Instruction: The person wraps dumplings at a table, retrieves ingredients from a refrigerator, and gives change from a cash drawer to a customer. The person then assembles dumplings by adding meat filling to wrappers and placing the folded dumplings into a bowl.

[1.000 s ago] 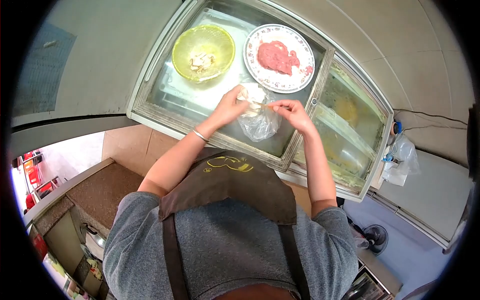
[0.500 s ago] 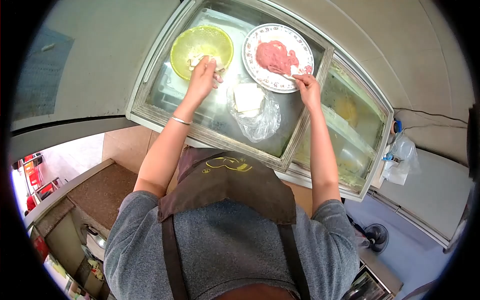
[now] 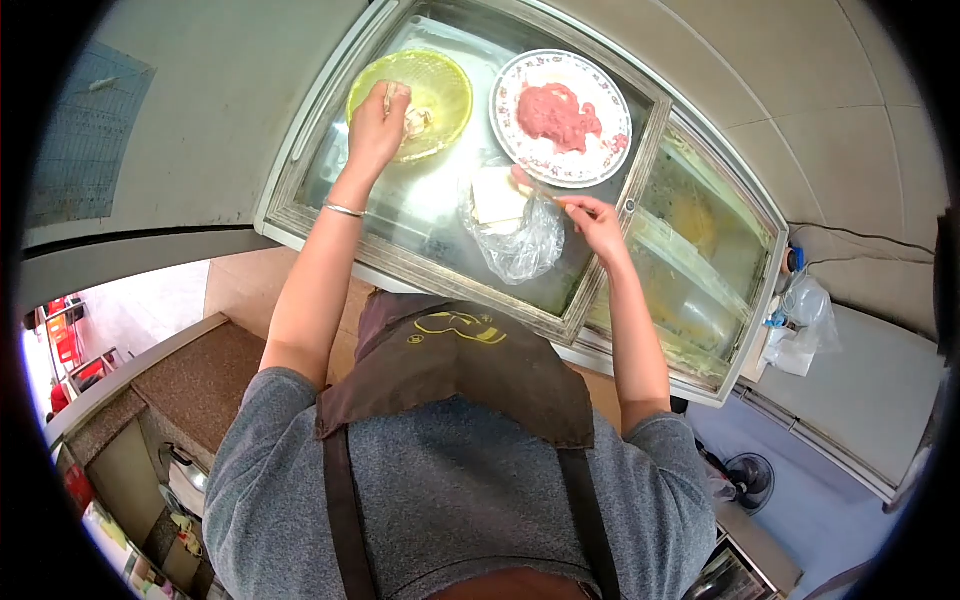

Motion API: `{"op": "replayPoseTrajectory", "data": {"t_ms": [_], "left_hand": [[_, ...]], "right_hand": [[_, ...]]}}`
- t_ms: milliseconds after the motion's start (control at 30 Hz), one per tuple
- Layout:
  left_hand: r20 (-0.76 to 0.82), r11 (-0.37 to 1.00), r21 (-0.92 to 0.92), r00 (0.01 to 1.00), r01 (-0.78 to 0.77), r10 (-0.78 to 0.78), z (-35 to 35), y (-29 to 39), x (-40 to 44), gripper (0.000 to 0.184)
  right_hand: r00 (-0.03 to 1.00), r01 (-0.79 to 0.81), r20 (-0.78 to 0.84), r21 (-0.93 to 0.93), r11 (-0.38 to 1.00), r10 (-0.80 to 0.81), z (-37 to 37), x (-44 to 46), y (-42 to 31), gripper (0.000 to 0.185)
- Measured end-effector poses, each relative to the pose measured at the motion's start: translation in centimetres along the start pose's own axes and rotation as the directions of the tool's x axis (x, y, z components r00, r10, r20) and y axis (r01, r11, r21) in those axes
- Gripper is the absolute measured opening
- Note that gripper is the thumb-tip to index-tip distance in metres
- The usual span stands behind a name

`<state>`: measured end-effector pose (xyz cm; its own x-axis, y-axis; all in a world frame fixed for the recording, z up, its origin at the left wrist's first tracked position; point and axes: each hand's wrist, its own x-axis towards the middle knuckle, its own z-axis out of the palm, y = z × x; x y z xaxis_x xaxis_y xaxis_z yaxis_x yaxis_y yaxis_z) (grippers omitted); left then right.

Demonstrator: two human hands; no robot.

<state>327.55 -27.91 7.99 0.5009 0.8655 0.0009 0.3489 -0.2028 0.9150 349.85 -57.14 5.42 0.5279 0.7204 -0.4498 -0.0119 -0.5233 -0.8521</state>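
My left hand point(image 3: 376, 125) is over the left side of a yellow-green basket point(image 3: 458, 95), its fingers closed; what they hold, if anything, I cannot make out. Whitish folded pieces, perhaps wontons point(image 3: 416, 122), lie in the basket beside it. My right hand point(image 3: 594, 222) grips a thin filling stick point(image 3: 552, 197), with a dab of pink paste on its tip. That tip is at the upper right corner of a stack of square white wrappers point(image 3: 497, 197), which sits on a clear plastic bag point(image 3: 525, 250). Pink minced meat point(image 3: 560, 117) is spread on a patterned white plate point(image 3: 508, 137) behind it.
Everything stands on the glass lid point(image 3: 400, 235) of a chest freezer, framed by a raised metal rim point(image 3: 440, 280). A second glass panel point(image 3: 690, 270) lies to the right. Beyond it are a plastic bag point(image 3: 812, 310) and a grey-white surface point(image 3: 860, 380).
My right hand has drawn the stick from the plate down and left to the wrappers, with pink paste on its tip. My left hand has shifted up and left within the basket.
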Motion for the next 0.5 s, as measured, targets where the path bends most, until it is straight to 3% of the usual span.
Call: {"op": "replayPoseTrajectory", "data": {"t_ms": [67,200,267,300,367,400,433,467,500], "left_hand": [[-0.14,0.925,0.239,0.932,-0.296,0.334,0.3,0.4,-0.6,0.034],[-0.173,0.871,0.337,0.886,-0.357,0.43,0.8,1.9,-3.2,0.039],[-0.16,0.941,0.105,0.928,-0.322,0.336,1.7,2.8,-5.4,0.038],[-0.151,0.909,0.126,0.898,-0.396,0.413,2.3,2.8,-6.4,0.031],[0.016,0.971,-0.187,0.987,-0.152,0.158,4.4,1.4,-8.4,0.023],[0.195,0.954,-0.298,0.981,0.043,0.016,5.1,0.3,-9.4,0.021],[0.38,0.896,-0.367,0.919,0.25,-0.101,5.6,-0.8,-10.1,0.019],[0.379,0.896,-0.368,0.92,0.249,-0.1,5.8,-0.8,-10.4,0.019],[0.575,0.832,-0.293,0.782,0.471,-0.24,6.0,-0.8,-10.6,0.021]], "right_hand": [[0.986,0.155,0.08,-0.07,0.985,-0.149,0.8,-0.9,0.4,0.018],[0.969,0.244,0.108,-0.238,0.94,-0.224,2.3,-1.2,2.4,0.018],[0.965,0.26,0.095,-0.252,0.932,-0.244,2.6,-1.2,2.1,0.017],[0.967,0.255,0.073,-0.272,0.928,-0.245,2.8,-1.1,1.8,0.017],[0.968,0.251,0.05,-0.293,0.923,-0.247,2.9,-0.9,1.8,0.017],[0.978,0.209,0.057,-0.267,0.941,-0.201,3.0,-0.8,1.9,0.017],[0.986,0.166,0.067,-0.241,0.956,-0.155,3.0,-0.7,1.9,0.018],[0.986,0.167,0.067,-0.242,0.956,-0.156,3.0,-0.7,1.8,0.018],[0.992,0.082,0.101,-0.12,0.989,-0.07,2.9,-0.8,1.7,0.019]]}}
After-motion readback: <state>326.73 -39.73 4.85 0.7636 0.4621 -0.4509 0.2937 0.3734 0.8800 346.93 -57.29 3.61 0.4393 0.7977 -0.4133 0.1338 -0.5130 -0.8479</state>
